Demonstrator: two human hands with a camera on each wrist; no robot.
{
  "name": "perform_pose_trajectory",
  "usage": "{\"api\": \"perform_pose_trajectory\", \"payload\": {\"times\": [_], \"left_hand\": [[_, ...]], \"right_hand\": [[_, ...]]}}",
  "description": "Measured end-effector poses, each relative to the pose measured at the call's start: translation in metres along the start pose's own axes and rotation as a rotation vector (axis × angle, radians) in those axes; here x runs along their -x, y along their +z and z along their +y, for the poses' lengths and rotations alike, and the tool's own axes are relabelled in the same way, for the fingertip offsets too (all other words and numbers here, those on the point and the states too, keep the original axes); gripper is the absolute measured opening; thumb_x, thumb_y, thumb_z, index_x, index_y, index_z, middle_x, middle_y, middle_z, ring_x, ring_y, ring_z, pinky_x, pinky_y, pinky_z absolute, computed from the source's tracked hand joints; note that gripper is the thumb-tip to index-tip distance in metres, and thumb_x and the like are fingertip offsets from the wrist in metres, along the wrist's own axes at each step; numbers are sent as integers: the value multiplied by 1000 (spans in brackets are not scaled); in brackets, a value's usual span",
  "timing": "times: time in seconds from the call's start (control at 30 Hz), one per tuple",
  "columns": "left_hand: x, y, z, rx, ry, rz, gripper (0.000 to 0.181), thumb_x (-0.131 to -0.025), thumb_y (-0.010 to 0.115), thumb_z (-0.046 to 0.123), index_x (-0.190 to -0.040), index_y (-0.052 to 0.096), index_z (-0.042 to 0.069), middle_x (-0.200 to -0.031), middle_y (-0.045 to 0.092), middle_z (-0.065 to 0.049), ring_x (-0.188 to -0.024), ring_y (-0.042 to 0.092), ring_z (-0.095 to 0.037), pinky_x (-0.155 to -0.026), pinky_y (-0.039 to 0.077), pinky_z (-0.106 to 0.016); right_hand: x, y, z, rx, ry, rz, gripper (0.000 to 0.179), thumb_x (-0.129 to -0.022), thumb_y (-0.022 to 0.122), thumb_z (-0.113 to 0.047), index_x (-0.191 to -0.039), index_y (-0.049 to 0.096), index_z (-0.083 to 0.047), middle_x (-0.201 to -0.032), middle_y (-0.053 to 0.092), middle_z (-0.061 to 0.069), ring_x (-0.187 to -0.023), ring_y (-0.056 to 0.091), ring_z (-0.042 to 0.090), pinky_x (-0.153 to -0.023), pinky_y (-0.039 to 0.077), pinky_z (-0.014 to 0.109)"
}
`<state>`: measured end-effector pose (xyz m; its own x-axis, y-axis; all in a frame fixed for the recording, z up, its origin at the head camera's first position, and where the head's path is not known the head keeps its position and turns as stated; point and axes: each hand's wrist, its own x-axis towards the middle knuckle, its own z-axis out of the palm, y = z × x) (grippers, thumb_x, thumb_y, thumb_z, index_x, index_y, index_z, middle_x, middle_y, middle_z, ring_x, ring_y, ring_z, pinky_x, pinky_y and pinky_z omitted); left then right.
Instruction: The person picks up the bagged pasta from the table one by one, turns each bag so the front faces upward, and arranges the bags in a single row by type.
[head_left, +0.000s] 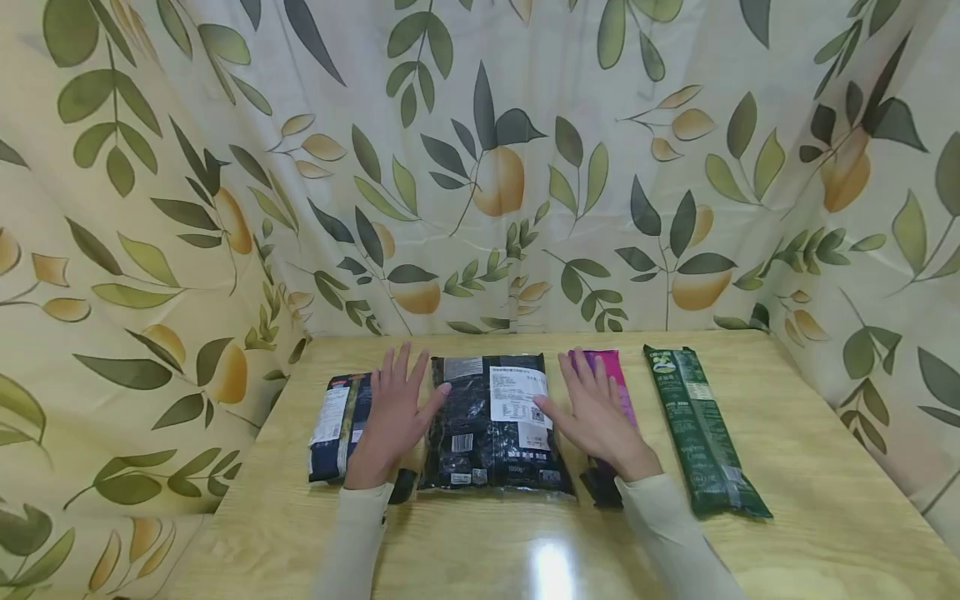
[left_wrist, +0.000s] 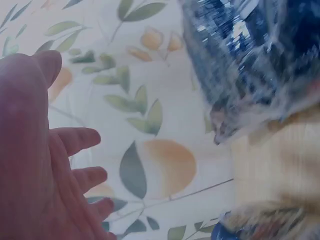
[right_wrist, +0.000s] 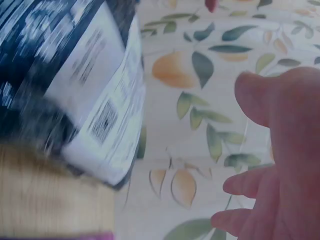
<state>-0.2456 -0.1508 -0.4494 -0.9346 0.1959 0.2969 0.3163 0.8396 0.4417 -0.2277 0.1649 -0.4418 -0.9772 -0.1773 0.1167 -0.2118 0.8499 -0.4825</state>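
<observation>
A large black plastic packet (head_left: 457,392) with white labels lies flat on the table between my two hands. Left of it my left hand (head_left: 392,421) is held with fingers straight and spread, its thumb over the packet's edge. My right hand (head_left: 603,417) mirrors it on the right, the thumb reaching across the label. Neither hand grips anything. Partly behind my left hand lies a dark blue packet (head_left: 324,437); my right hand covers much of a pink packet (head_left: 611,367). Both wrist views show the black packet (left_wrist: 260,55) apart from the spread fingers.
A long green packet (head_left: 701,433) lies slantwise at the right of the wooden table (head_left: 465,550). Behind the table and along both sides hangs a curtain (head_left: 465,250) printed with leaves and fruit. Dark wrist straps show under both hands.
</observation>
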Motion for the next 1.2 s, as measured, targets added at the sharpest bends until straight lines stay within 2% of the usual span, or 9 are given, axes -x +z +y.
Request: {"api": "perform_pose_trajectory", "payload": {"times": [0.17, 0.33, 0.53, 0.7, 0.83, 1.03, 1.2], "left_hand": [[5, -20, -12, 114, -12, -12, 69, -108, 50, 44, -162, 31, 6, -172, 14, -23, -159, 7, -50, -122, 8, -76], [9, -38, -27, 239, -36, -64, 69, -110, 46, 42, -163, 26, 5, -173, 9, -23, -159, 7, -48, -123, 14, -74], [16, -59, -43, 314, -96, -98, 68, -112, 40, 43, -165, 20, 5, -173, 5, -24, -159, 9, -49, -123, 17, -72], [26, -73, -57, 325, -128, -78, 68, -112, 38, 42, -164, 21, 3, -172, 8, -26, -158, 13, -50, -123, 17, -71], [35, -82, -70, 300, -166, -66, 69, -112, 38, 44, -164, 22, 3, -171, 12, -27, -158, 12, -51, -123, 17, -72], [48, -88, -87, 276, -199, -18, 67, -111, 42, 40, -161, 26, -1, -168, 21, -29, -156, 18, -51, -123, 18, -71], [56, -91, -97, 300, -220, 7, 63, -112, 42, 37, -160, 28, -2, -167, 23, -30, -155, 20, -51, -123, 19, -70]], "right_hand": [[-5, -3, -13, -131, -33, -33, 90, -103, 48, -61, -166, 15, -6, -174, 3, 22, -159, -6, 51, -123, 1, 76], [-9, -6, -28, -271, -62, -59, 86, -104, 50, -56, -166, 15, -8, -175, 7, 20, -161, 1, 45, -124, 9, 73], [-15, -4, -51, -446, -80, -106, 78, -106, 52, -49, -166, 18, -14, -174, 15, 17, -160, 14, 43, -125, 19, 68], [-20, 7, -70, -591, -92, -166, 72, -108, 50, -44, -166, 20, -14, -174, 18, 15, -160, 18, 42, -126, 23, 65], [-25, 17, -84, -713, -92, -205, 68, -108, 51, -40, -165, 24, -13, -173, 23, 12, -159, 23, 39, -126, 26, 62], [-30, 31, -99, -869, -65, -236, 63, -109, 52, -35, -163, 29, -13, -169, 32, 16, -153, 36, 39, -122, 35, 60], [-35, 45, -108, -939, -49, -270, 64, -109, 52, -36, -164, 28, -12, -169, 30, 17, -154, 35, 40, -123, 34, 59]]}}
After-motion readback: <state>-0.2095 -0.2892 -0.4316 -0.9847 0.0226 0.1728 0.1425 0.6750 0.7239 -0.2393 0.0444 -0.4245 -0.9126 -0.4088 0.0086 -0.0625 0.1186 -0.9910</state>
